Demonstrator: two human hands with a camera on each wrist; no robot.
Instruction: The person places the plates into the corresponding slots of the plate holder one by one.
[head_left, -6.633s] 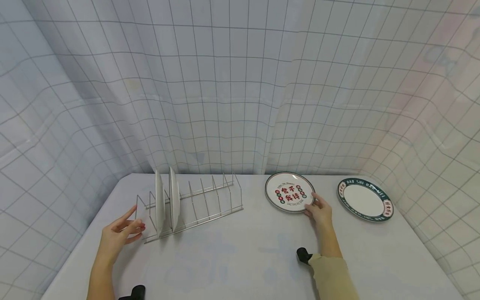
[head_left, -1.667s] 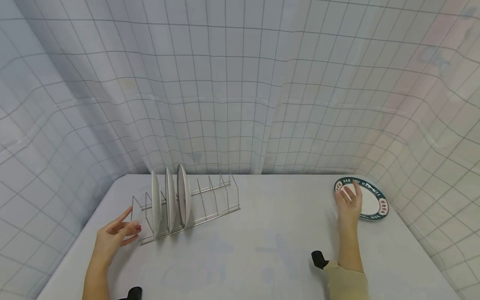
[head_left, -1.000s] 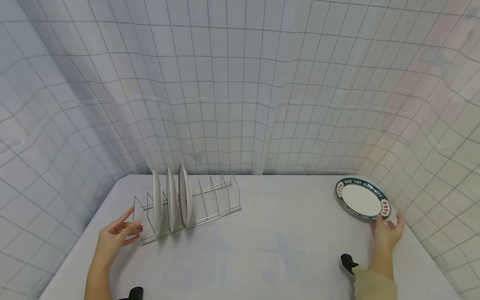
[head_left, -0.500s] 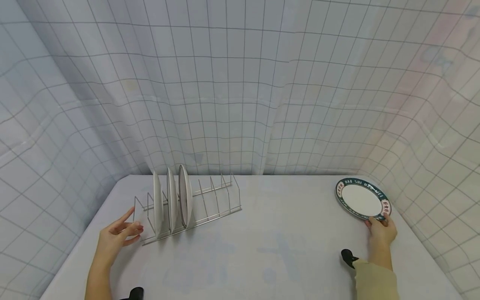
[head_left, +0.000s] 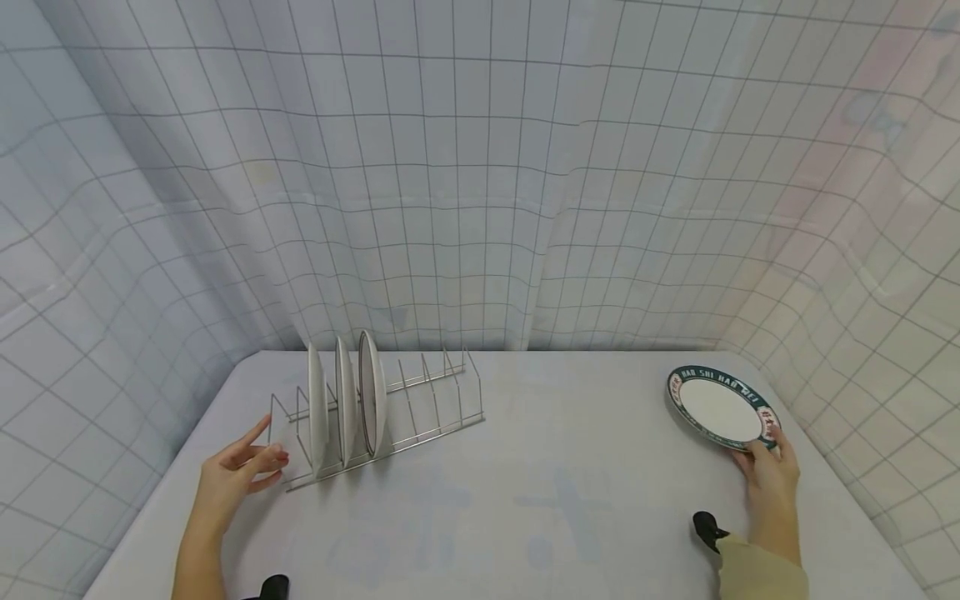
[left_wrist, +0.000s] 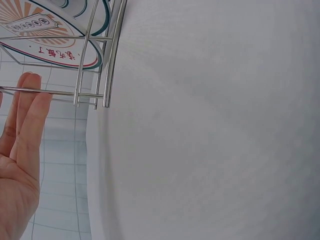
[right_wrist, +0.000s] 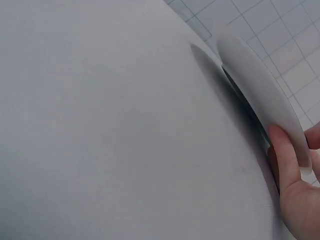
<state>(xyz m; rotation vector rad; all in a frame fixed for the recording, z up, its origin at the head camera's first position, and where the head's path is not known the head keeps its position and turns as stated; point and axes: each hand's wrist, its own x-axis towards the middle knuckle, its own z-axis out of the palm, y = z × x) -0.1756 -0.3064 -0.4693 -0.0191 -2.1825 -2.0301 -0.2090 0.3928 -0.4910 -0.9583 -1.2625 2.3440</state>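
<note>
My right hand [head_left: 772, 479] grips the near right rim of a plate [head_left: 723, 406] with a green patterned border. The right wrist view shows this plate's pale underside [right_wrist: 260, 80] raised and tilted above its shadow, fingers on both faces. At left stands a wire dish rack [head_left: 435, 433] with three plates upright in it, the rightmost a plate [head_left: 372, 396] with a dark rim. My left hand [head_left: 228, 479] touches the rack's left end with fairly straight fingers [left_wrist: 31, 127]. Through the wires the left wrist view shows a printed plate [left_wrist: 55, 52].
The white table [head_left: 525, 500] ends at a back edge against a grid-patterned curtain [head_left: 480, 208], which also hangs at both sides. The rack's right-hand slots hold no plates.
A red-lettered plate went from the table into the rack. My right hand then moved right, took hold of the green-bordered plate and tilted it up slightly. My left hand stayed at the rack.
</note>
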